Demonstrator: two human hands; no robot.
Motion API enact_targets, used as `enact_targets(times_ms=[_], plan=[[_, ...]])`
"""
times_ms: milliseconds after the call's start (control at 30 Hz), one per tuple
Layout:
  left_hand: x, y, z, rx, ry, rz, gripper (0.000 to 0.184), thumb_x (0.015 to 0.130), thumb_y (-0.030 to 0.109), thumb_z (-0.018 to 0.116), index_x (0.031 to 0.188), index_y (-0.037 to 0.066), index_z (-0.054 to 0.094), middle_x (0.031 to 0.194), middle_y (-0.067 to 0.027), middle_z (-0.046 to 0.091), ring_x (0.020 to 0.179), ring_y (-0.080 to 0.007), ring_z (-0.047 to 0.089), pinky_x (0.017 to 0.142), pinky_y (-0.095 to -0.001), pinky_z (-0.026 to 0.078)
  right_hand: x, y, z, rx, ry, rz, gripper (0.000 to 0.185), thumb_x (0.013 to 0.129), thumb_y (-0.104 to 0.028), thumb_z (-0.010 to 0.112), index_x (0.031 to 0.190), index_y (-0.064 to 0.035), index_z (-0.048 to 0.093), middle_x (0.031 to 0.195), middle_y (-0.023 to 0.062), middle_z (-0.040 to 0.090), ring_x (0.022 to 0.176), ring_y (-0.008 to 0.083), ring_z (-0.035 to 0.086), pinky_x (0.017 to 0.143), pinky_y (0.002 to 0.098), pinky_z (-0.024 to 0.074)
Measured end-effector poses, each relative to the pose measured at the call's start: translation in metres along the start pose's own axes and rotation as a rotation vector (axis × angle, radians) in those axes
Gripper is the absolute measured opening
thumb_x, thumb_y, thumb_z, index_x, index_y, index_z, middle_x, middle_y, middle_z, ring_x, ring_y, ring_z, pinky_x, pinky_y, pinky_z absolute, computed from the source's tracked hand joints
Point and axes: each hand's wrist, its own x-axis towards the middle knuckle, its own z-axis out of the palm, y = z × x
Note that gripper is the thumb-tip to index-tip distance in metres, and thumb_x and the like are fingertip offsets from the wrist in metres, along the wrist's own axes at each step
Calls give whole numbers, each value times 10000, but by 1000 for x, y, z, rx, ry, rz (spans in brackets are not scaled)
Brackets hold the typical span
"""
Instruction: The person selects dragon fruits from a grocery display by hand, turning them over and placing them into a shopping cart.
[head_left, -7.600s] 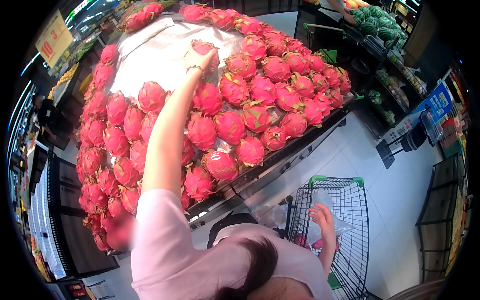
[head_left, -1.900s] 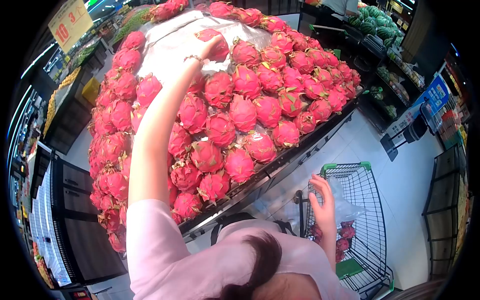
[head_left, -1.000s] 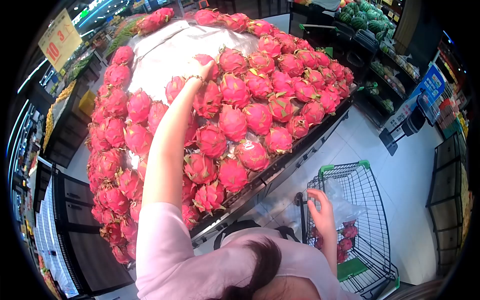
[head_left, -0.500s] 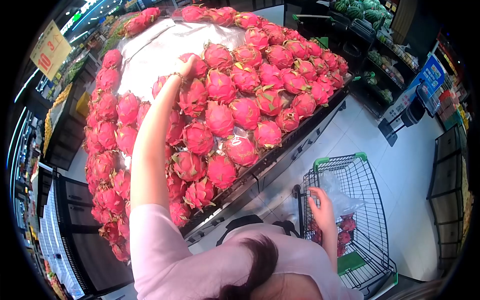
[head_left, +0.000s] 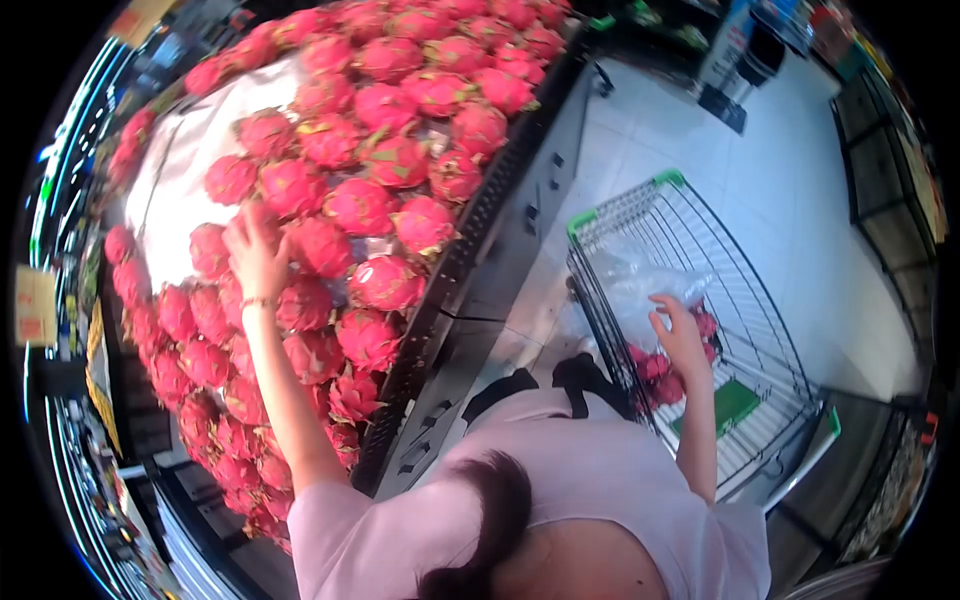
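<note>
My left hand [head_left: 257, 248] reaches over a heap of pink dragon fruits [head_left: 360, 207] with green-tipped scales. Its fingers and thumb are spread and touch fruits at the near side of a white sheet [head_left: 170, 205]; the fingertips are a little blurred. No fruit is lifted in it. My right hand [head_left: 682, 335] hovers above a wire shopping cart [head_left: 745, 290], fingers loosely bent and apart, with nothing visible in them. Beneath and beside it lies a clear plastic bag [head_left: 630, 275]. Several dragon fruits [head_left: 658, 375] lie in the cart, partly hidden by my hand and forearm.
The dark edge of the display stand [head_left: 480, 220] runs between the heap and the cart. Beyond the cart is tiled floor [head_left: 640, 130], with a sign stand [head_left: 740, 75] on it. Shelving [head_left: 885, 150] stands at the right. A price card [head_left: 36, 305] is at the far left.
My left hand has moved from a fruit farther back to fruits nearer my body. The view has turned and shifted rightward. My right hand stays over the cart.
</note>
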Motion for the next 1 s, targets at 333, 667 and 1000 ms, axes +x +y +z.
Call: enact_targets(times_ms=[333,667,1000], plan=[[-123,357,40,-801,-269,349,474,812,47,544,1261,-26,412,1321,-198,406,1252,-338,354,1054,-410,271,-73,244,-35,-66,1,607,291,810,-232,585,1017,-29,620,903,164,648,876,287,621,775,359,472],[-231,530,119,-505,-682,913,470,824,272,582,1237,62,504,1293,-163,446,1302,-323,305,1061,-571,144,-112,382,10,16,-212,1035,380,762,-303,649,1041,-48,609,1046,194,610,982,314,592,852,383,460],[-230,593,230,-262,-811,989,199,801,204,503,806,73,653,850,-76,630,821,-237,586,905,-407,396,-46,446,64,-84,-5,834,449,701,-180,633,1121,-64,524,1143,191,505,1053,359,509,897,431,433]])
